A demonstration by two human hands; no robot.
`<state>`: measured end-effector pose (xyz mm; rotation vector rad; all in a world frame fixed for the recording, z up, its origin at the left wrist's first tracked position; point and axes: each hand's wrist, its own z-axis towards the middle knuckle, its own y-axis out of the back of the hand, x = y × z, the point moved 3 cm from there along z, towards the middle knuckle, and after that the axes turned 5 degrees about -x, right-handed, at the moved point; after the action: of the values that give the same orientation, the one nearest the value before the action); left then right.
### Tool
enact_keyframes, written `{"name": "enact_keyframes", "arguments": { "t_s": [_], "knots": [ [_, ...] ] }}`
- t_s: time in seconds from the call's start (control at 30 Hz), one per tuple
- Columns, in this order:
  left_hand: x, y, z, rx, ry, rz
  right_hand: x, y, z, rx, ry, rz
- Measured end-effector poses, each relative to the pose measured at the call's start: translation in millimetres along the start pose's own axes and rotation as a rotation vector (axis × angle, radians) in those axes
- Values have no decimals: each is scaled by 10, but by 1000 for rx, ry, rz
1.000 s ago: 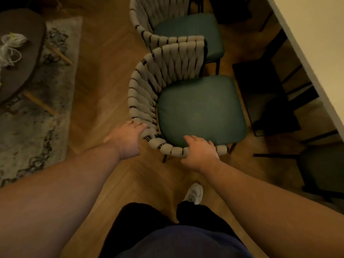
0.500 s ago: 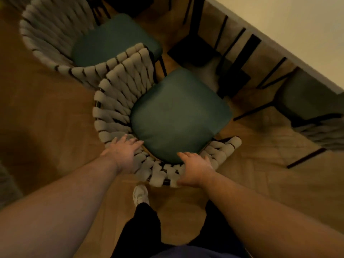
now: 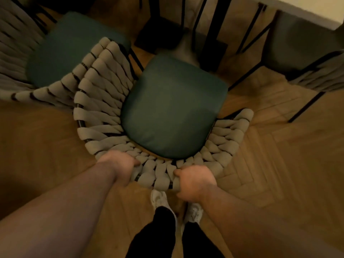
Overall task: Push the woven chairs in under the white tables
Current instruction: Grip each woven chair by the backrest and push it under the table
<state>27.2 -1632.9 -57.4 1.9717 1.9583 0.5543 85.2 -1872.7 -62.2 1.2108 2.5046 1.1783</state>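
A woven chair (image 3: pixel 104 108) with a grey strap back and a dark green seat cushion stands right in front of me. My left hand (image 3: pixel 121 167) grips the top rim of its back at the left. My right hand (image 3: pixel 193 181) grips the same rim at the right, fingers curled over the straps. The chair's open front faces the white table (image 3: pixel 316 8), whose edge shows at the top right corner. The table's black legs stand just beyond the seat.
A second woven chair (image 3: pixel 61 47) with a green cushion touches the first on its left. A third chair (image 3: pixel 305 47) sits at the upper right, partly under the table. My feet in white shoes stand on the herringbone wood floor behind the chair.
The chair has turned, so its open front now faces the table. Both hands went from resting on the back rim to gripping it. The view swung right and closer.
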Motion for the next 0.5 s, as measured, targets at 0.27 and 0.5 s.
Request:
{"name": "enact_keyframes", "arguments": {
  "t_s": [0.27,0.5],
  "knots": [
    [17,-34,45,-102,-70,65,27,46,-37,-50,17,5],
    [59,-35,19,-204,-202,79,68,72,-64,-48,-78,17]
  ]
}}
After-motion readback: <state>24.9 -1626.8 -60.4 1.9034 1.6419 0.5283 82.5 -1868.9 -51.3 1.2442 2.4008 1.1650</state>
